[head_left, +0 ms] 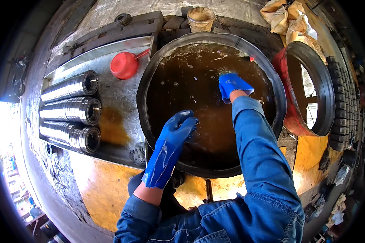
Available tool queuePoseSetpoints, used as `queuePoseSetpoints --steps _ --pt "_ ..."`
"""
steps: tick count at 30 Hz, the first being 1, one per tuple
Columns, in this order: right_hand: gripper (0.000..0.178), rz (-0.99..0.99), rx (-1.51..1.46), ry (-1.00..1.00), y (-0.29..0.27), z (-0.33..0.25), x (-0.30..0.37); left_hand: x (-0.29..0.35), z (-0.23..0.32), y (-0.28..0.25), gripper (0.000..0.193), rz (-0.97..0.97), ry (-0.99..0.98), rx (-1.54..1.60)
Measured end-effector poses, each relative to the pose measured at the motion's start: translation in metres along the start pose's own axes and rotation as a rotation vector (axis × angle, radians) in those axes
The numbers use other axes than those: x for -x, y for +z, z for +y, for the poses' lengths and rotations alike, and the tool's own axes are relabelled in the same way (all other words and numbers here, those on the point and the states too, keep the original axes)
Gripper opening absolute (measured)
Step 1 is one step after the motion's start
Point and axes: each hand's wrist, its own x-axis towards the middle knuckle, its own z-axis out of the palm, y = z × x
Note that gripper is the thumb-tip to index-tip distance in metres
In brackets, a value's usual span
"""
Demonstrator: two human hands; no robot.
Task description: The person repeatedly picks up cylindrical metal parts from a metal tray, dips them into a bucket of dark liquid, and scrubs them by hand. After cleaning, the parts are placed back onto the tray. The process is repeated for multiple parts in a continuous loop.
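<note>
Liquid (182,85) in the tub (209,37) hides the right hand's (234,86) fingers; left hand's (176,128) curl, both grips unclear; rings (71,108) lie in a tray (123,97).

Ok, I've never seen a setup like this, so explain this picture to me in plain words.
There's no machine here: a person wearing long blue gloves works by hand. The picture comes from a wide fisheye camera on the person's head, looking down, so straight edges bend. The left hand is over a large round black tub of murky brown liquid; the right hand is dipped into it. I cannot tell whether either holds anything. To the left, a shallow silver metal tray bears three rows of shiny metal rings and a round red dipper.
</note>
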Motion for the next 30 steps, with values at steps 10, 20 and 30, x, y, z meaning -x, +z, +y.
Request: queuePoseSetpoints --steps 10,20,30 --pt "0.050 -0.065 -0.078 -0.270 -0.010 0.010 0.037 -0.005 0.003 0.008 0.044 -0.044 -0.029 0.019" --pt "0.048 -0.354 -1.241 -0.203 -0.037 0.016 0.149 -0.001 -0.006 0.003 0.045 -0.172 0.055 0.110" --pt "0.047 -0.405 -1.629 -0.195 0.020 -0.052 0.233 -0.007 -0.021 0.014 0.036 -0.359 0.046 0.526"
